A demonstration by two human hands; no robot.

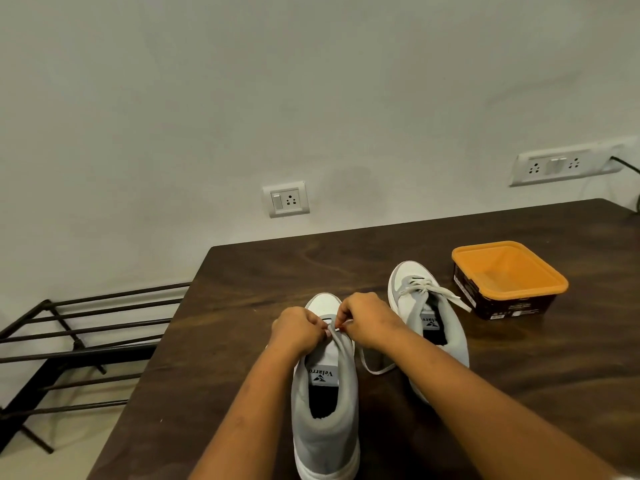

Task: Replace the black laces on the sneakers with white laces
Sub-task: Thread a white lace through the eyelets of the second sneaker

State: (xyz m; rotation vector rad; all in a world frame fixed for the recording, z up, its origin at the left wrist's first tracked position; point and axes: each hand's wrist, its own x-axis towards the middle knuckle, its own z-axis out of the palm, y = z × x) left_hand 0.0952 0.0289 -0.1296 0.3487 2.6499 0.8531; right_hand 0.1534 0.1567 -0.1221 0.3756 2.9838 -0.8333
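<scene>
Head view, read from left to right. A black metal rack [69,341] stands on the floor beside the left edge of a dark wooden table [242,271]. A single wall socket [286,199] sits on the pale wall behind the table's far left corner.

The near sneaker [325,427], white and grey, stands on the table at lower centre, heel toward the viewer and toe pointing away; its tongue label reads "Velarro". The left hand [299,329] lies over the left side of this sneaker's forefoot, fingers curled together and pinched on a white lace [337,330] at the lowest eyelets. The right hand [367,318] meets it from the other side, thumb and forefinger closed on the same lace, the remaining fingers curled in. One free end of this lace trails off the sneaker's right side and loops on the table between the two shoes.

The second sneaker [446,327] stands just to the right, partly behind the right forearm, toe also pointing away. It carries a knotted white lace [436,291] across its lower eyelets, with one end lying out toward the right.

Near it stands a square tub [505,271], orange inside and dark brown outside. A long switch panel [561,164] with two sockets is on the wall at far right, and a black cable [627,164] leaves its right end.
</scene>
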